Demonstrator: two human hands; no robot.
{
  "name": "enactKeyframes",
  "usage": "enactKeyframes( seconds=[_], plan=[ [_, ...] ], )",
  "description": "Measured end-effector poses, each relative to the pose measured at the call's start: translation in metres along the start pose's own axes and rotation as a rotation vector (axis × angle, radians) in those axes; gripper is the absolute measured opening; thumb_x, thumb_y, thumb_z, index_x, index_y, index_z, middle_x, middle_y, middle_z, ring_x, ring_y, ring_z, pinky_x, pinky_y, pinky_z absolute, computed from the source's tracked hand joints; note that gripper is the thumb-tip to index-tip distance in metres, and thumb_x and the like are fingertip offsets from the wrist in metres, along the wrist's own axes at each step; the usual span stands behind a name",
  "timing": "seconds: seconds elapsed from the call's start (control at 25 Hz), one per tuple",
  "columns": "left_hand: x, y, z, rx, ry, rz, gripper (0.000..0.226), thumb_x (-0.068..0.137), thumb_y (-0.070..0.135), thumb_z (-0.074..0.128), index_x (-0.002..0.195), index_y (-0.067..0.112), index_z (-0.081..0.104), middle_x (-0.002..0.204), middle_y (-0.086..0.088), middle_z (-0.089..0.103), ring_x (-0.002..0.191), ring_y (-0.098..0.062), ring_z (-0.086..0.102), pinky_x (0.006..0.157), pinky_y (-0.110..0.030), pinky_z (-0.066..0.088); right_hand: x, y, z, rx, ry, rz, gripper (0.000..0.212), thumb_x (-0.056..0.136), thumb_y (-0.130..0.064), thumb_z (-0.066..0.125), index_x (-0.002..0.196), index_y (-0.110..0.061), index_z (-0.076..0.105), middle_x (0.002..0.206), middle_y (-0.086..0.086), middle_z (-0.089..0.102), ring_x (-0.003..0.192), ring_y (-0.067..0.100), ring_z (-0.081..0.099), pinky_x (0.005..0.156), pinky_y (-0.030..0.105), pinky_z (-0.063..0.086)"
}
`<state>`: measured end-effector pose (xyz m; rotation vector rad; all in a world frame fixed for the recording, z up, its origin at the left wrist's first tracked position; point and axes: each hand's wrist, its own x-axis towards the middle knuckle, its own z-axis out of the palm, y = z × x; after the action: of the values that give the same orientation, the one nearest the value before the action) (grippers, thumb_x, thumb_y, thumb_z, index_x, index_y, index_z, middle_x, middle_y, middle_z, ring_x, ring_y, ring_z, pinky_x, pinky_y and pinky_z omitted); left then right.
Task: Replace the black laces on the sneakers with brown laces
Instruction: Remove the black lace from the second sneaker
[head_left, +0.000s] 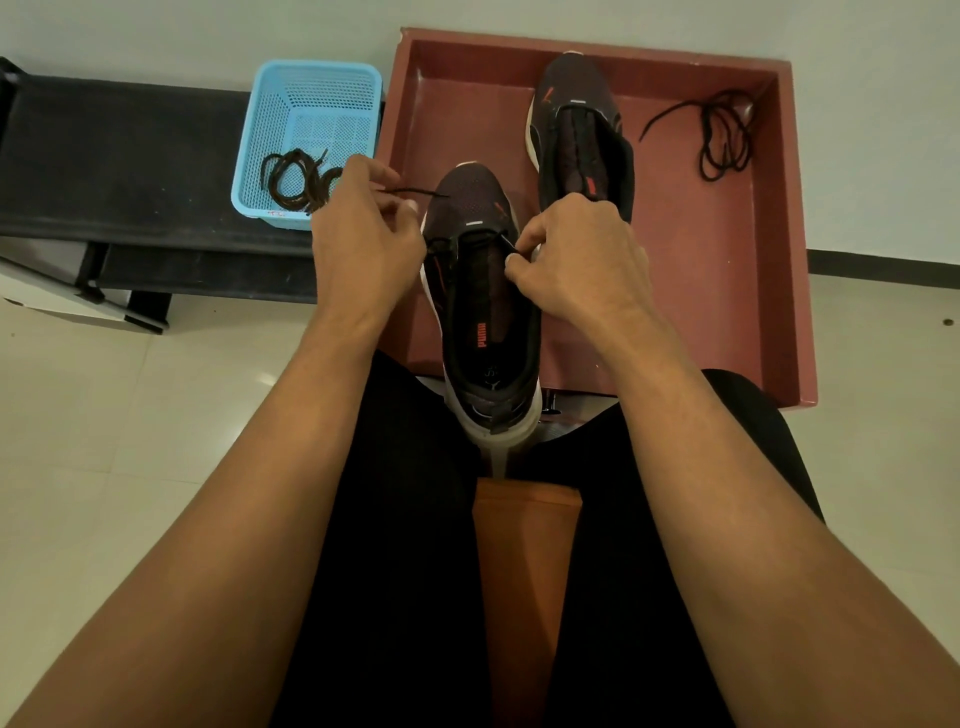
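Note:
A dark sneaker (483, 312) with a white sole rests between my knees, toe pointing away. A dark lace (415, 192) runs through its front eyelets. My left hand (363, 234) pinches one end of that lace, which sticks out over the toe. My right hand (576, 254) pinches the other end at the right eyelets. A second dark sneaker (576, 130) without a lace lies farther back in the red tray (727, 291). A loose black lace (719, 132) lies coiled at the tray's right. A brown lace (293, 179) sits in the blue basket (311, 93).
A black bench (114, 156) carries the blue basket at the left. The red tray stands against a pale wall. An orange seat edge (524, 571) shows between my legs. Light floor tiles (104, 415) lie to the left and right.

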<state>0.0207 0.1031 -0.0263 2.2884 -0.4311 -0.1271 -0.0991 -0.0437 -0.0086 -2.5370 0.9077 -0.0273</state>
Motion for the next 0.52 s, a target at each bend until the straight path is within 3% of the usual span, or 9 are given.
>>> enactKeyframes(
  seconds=[0.08,0.2,0.36,0.52],
  plan=[
    [-0.008,0.003,-0.002,0.099,-0.077,0.037,0.017,0.092,0.038,0.070,0.096,0.022,0.068,0.074,0.013,0.064,0.078,-0.011,0.066,0.077,-0.028,0.049,-0.001,-0.001,0.000,-0.008,0.035,-0.017,0.022,0.090,-0.043,0.077,0.109,-0.033,0.078,0.106,-0.004,0.074,0.102,0.022,0.071,0.077,0.034,0.050],
    [-0.021,0.009,-0.002,0.150,-0.095,0.101,0.028,0.085,0.054,0.072,0.078,0.028,0.065,0.065,0.014,0.062,0.067,-0.008,0.063,0.068,-0.026,0.046,-0.002,-0.008,0.000,0.005,0.093,-0.102,0.026,0.090,-0.042,0.078,0.116,-0.038,0.074,0.106,-0.008,0.071,0.103,0.020,0.070,0.076,0.031,0.047],
    [-0.025,0.009,-0.001,0.135,-0.159,0.074,0.030,0.079,0.057,0.071,0.084,0.027,0.072,0.073,0.010,0.071,0.074,-0.009,0.070,0.074,-0.034,0.059,0.001,-0.020,0.009,-0.037,0.076,-0.209,0.021,0.095,-0.039,0.075,0.116,-0.042,0.076,0.115,-0.003,0.061,0.105,0.026,0.068,0.075,0.033,0.044],
    [-0.027,0.012,0.001,0.193,-0.206,-0.013,0.028,0.083,0.051,0.074,0.091,0.025,0.078,0.081,0.006,0.073,0.081,-0.016,0.071,0.080,-0.035,0.060,0.005,-0.021,0.018,-0.056,0.050,-0.202,0.022,0.093,-0.041,0.076,0.115,-0.040,0.077,0.119,-0.002,0.062,0.107,0.027,0.068,0.077,0.034,0.046]
  ],
)
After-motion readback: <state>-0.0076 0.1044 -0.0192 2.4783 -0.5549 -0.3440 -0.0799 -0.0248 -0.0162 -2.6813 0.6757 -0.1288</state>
